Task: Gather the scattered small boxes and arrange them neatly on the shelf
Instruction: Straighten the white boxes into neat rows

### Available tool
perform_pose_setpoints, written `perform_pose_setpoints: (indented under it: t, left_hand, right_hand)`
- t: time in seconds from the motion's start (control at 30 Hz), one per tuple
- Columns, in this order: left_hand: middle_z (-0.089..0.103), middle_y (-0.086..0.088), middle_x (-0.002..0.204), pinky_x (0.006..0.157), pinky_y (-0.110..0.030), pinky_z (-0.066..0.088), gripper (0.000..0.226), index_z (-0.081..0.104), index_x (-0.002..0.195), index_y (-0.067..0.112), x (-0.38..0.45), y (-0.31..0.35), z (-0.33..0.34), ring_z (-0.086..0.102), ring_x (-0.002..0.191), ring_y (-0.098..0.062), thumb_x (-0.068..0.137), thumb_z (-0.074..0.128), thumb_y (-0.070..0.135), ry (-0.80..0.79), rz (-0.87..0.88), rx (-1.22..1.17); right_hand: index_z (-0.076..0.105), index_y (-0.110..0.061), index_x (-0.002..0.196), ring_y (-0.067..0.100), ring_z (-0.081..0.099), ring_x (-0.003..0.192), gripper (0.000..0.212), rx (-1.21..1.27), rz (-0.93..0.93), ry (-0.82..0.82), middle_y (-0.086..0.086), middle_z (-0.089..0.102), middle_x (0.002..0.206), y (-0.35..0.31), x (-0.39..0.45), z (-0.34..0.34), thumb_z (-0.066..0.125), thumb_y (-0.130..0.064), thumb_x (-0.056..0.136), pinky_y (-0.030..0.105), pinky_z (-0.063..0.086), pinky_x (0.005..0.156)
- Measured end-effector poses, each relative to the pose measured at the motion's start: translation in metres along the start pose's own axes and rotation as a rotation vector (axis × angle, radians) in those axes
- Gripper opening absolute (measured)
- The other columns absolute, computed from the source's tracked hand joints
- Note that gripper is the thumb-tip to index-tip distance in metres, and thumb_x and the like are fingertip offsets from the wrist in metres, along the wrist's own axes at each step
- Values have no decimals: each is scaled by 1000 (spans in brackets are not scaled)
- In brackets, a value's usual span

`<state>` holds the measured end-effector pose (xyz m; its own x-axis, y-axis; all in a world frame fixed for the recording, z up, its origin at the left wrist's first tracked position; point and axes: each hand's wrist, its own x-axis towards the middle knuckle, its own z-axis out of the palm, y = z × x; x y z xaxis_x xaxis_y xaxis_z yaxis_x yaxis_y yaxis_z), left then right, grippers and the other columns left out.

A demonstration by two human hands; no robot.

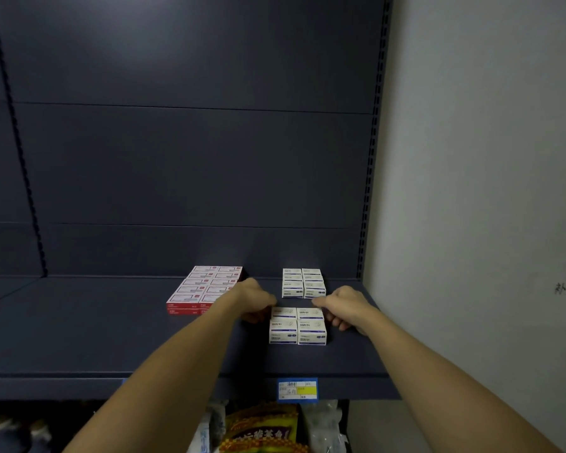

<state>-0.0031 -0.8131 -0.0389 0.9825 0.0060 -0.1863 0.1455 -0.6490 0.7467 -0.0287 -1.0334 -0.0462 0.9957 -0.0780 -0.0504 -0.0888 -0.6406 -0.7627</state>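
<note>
Head view: both hands reach onto the dark shelf (111,338) and bracket a block of white boxes (297,326), two wide and stacked. The left hand (254,300) has its fingers curled against the block's left side, and the right hand (347,308) curls round its right side, so both grip the same block between them. Just beyond the fingertips, closer to the back panel, sits a second white block (304,283), apart from the held one by a small gap. Beyond the left hand and partly hidden by it lies a flat group of red boxes (206,287), already squared up.

The main risk, as I judge it, is uneven pressure: the block is made of loose boxes, so a squeeze or push that is stronger on one side could skew the rows or make the upper layer slide off the lower. Pushing it back too hard could also knock the rear white block out of line. The left wrist passes close to the red boxes and may nudge a corner.
</note>
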Motion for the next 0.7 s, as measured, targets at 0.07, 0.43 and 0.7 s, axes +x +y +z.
perform_pose_setpoints:
  t: [0.07,0.43,0.7]
  left_hand:
    - [71,-11,90,61,-28,59,19,67,103,2,7,-1,0,69,75,-20,99,59,19,49,-15,-13]
    - [74,-9,89,87,-38,58,18,75,96,12,45,-3,7,72,86,-23,97,58,19,249,57,-54]
    - [72,-8,110,90,-32,54,24,75,112,14,82,6,18,67,100,-22,96,65,29,267,102,-35]
  right_hand:
    - [69,-6,89,18,62,62,30,20,19,58,11,74,85,2,8,1,62,-35,89,26,52,52]
    - [71,8,97,22,54,64,27,115,7,286,16,70,77,9,51,2,61,-14,84,36,54,66]
    - [74,-2,80,24,68,72,20,104,2,278,10,75,85,6,84,9,69,-21,86,36,59,79]
